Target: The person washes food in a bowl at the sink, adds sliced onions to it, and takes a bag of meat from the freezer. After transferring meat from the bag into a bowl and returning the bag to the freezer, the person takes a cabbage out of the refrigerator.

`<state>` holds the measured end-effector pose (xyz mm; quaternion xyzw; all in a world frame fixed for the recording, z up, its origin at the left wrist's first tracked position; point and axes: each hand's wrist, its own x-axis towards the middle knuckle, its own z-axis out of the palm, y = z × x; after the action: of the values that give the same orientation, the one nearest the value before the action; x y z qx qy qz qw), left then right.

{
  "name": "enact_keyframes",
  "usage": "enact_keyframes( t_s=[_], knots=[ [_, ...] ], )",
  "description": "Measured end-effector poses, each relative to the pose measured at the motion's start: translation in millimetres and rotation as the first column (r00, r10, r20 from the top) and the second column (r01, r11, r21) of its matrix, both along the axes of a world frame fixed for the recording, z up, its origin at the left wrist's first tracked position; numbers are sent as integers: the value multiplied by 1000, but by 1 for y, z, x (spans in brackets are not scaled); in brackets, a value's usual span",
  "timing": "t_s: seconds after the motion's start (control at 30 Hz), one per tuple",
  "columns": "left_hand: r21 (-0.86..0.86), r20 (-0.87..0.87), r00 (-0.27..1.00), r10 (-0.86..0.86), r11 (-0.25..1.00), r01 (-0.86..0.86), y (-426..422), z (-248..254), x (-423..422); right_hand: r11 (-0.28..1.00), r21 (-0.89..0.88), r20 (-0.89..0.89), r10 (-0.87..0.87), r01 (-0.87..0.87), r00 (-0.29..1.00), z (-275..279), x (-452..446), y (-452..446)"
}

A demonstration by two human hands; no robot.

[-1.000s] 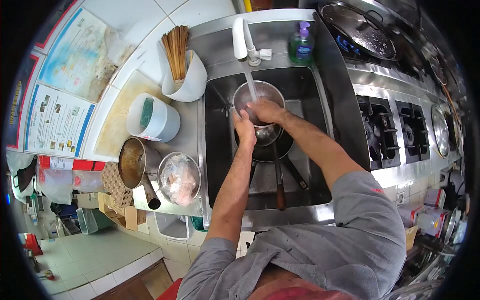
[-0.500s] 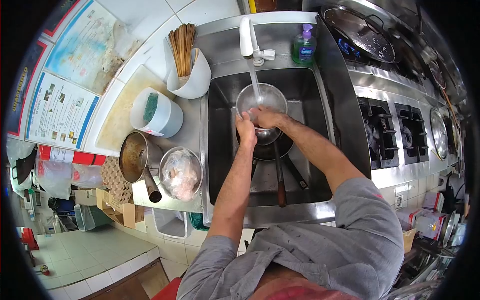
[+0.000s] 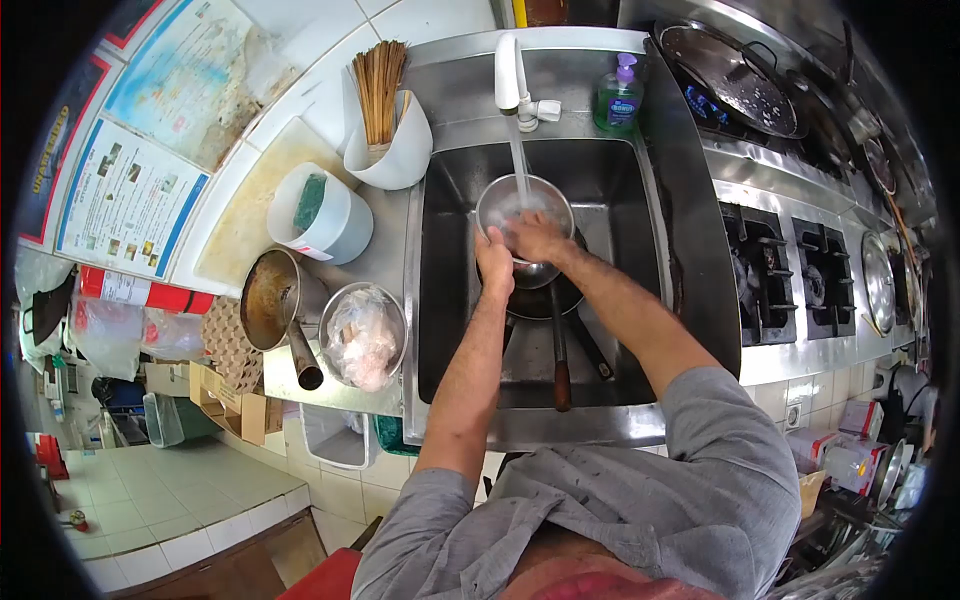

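A metal bowl (image 3: 554, 200) under running water (image 3: 519, 165), over pans (image 3: 574, 298) in the sink (image 3: 632, 340). The left hand (image 3: 495, 263) grips its rim; the right (image 3: 538, 238) reaches inside, blurred, grip unclear. Likely light, stiff, slippery; rim offers best hold.

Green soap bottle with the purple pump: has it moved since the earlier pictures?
No. The view shifts slightly, but the green soap bottle keeps its place against the white faucet, behind the back right corner of the steel sink.

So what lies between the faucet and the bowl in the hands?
Running water falls from the faucet into the bowl; the head view shows this.
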<state>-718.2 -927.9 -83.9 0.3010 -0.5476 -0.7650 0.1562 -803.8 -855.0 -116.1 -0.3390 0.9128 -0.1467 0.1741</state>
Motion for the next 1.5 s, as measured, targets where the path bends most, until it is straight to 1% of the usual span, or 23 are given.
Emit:
enact_keyframes(
  t_s=[0.07,0.13,0.17,0.23,0.37,0.4,0.47,0.6,0.77,0.87,0.9,0.97,1.03,1.07,1.1,1.13,1.2,1.23,1.3,1.33,1.43,1.47,1.5],
  knots=[
    [-150,2,1000,-5,989,5,-8,-8,1,996,-88,2,-14,14,1000,-17,12,-6],
    [-736,22,999,33,677,-7,-21,-29,3,953,-297,103,-30,59,994,-34,26,-15],
    [-737,24,999,49,675,-15,-22,-29,9,867,-486,201,-17,114,980,-42,33,-20],
    [-813,364,932,6,490,314,-7,21,31,657,-701,417,62,277,907,-46,61,-35],
    [-824,563,816,130,16,566,13,39,55,389,-631,773,244,671,585,-41,120,-57],
    [-822,566,808,162,36,569,16,42,64,359,-600,800,278,715,532,-35,127,-59],
    [-765,555,803,217,-244,595,23,56,78,323,-559,824,321,764,467,-29,135,-57],
    [-848,385,898,216,-301,436,28,120,93,279,-540,828,345,794,442,-17,134,-41],
    [-974,169,984,51,-146,174,28,140,119,292,-579,809,322,761,492,-12,131,-30],
    [-921,232,972,47,332,204,19,60,137,452,-634,757,199,627,622,-42,151,-26],
    [-835,228,973,32,520,179,8,29,141,552,-649,694,147,524,704,-53,160,-20],
    [-818,211,971,109,563,115,-8,-20,157,852,-506,352,61,135,934,-48,171,-7],
    [-542,20,998,56,840,-36,-15,-25,169,948,-200,189,284,-246,940,19,162,11],
    [-318,53,997,47,948,-28,-16,-12,175,921,-282,233,336,-267,913,32,146,13],
    [-203,-33,994,102,973,-106,-19,-16,177,886,-365,264,395,-288,880,42,125,19],
    [-160,-53,992,114,980,-121,-18,-10,181,761,-645,283,329,-75,901,66,108,29],
    [-113,-57,987,149,982,-154,-14,3,191,544,-773,518,242,328,820,112,58,40],
    [-109,-39,984,176,978,-180,-12,6,199,500,-829,316,53,249,947,118,30,44],
    [-195,-22,985,173,965,-174,-11,4,217,393,-836,251,-346,383,904,104,-43,38],
    [-155,-30,978,208,965,-210,-6,13,228,437,-900,-167,-354,4,920,30,-143,44],
    [-52,-15,952,305,951,-306,7,36,268,734,-664,-575,-378,-144,726,-22,-267,32],
    [18,-54,938,342,940,-342,11,38,281,584,-806,-120,-324,98,938,-25,-272,22],
    [19,-44,916,399,917,-399,18,45,295,489,-773,364,-180,404,914,-28,-276,21]
  ],
)
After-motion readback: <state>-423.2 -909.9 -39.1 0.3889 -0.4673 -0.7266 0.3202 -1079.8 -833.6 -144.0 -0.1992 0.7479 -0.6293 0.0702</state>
